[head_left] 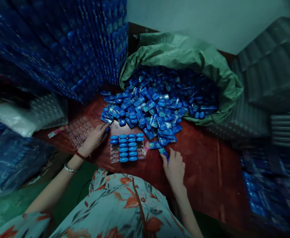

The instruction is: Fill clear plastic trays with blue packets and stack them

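Head view: left hand point(95, 138) rests on the desk point(204, 172) at 9 o'clock of the blister card point(128, 148), fingers loosely curled, tips at the card's upper-left corner by a loose blue piece; can't tell if it pinches anything. Right hand point(174, 167) lies at 4 o'clock of the card, thumb and forefinger pinching a small blue packet point(164, 152). The card is roughly 2/3 filled w/ rows of blue capsules. At 12 o'clock, a pile of blue packets point(145, 112) spills from a green sack point(184, 56).

Handling, as I judge it: packets look light, small, glossy, prob. slippery; best pinched at the edges. The card looks thin and flexible, so lift it from 2 sides.

Hard to make out: packet print is blurred; the sack's depths are dark; stacks at left and right are smeared; the right fingertips are partly hidden.
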Motion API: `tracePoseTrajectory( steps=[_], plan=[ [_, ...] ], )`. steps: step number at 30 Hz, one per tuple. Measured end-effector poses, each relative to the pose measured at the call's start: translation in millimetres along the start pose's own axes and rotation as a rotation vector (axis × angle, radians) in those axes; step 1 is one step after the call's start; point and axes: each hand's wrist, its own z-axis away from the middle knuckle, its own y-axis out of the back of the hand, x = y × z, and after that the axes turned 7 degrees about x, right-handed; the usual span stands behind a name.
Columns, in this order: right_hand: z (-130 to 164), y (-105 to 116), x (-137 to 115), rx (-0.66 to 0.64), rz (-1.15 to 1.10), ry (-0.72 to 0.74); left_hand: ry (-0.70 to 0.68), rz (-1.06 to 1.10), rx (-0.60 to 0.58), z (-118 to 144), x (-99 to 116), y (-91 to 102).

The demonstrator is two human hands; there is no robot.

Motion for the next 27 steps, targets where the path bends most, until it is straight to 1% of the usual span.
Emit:
tracePoseTrajectory(
  steps=[2, 4, 6, 8, 11, 14, 17, 20, 22, 25, 27],
  plan=[
    [8.5, -10.5, 15.3, -0.043, -0.020, -0.053, 0.062, 0.057, 0.101, 7.8, 3.4, 7.8],
    [16.6, -15.9, 18.9, -0.089, -0.154, -0.058, 0.153, 0.089, 0.221, 20.5, 12.0, 18.8],
    [22.1, -13.8, 13.5, -0.146, -0.332, -0.051, 0.235, 0.122, 0.320, 37.3, 25.9, 29.3],
    [22.4, -5.8, 2.8, -0.174, -0.497, -0.045, 0.281, 0.164, 0.373, 55.4, 42.8, 35.1],
    [11.9, 5.6, -17.0, -0.155, -0.668, 0.010, 0.313, 0.227, 0.401, 76.3, 64.5, 32.8],
    [-5.6, 5.6, -33.3, -0.181, -0.726, 0.163, 0.241, 0.238, 0.399, 83.2, 72.6, 27.3],
    [-19.2, -1.4, -40.8, -0.185, -0.688, 0.316, 0.161, 0.186, 0.435, 82.3, 69.9, 30.4],
    [-25.2, -5.6, -41.6, -0.113, -0.649, 0.475, 0.150, 0.141, 0.500, 85.0, 67.3, 37.5],
    [-27.0, -6.2, -41.0, -0.047, -0.627, 0.555, 0.150, 0.127, 0.507, 89.0, 68.8, 37.4],
    [-31.0, -6.2, -41.5, -0.007, -0.567, 0.634, 0.151, 0.151, 0.460, 92.0, 73.2, 25.5],
    [-35.0, -5.0, -43.1, -0.032, -0.513, 0.685, 0.120, 0.189, 0.418, 90.2, 74.4, 12.9]
  ],
)
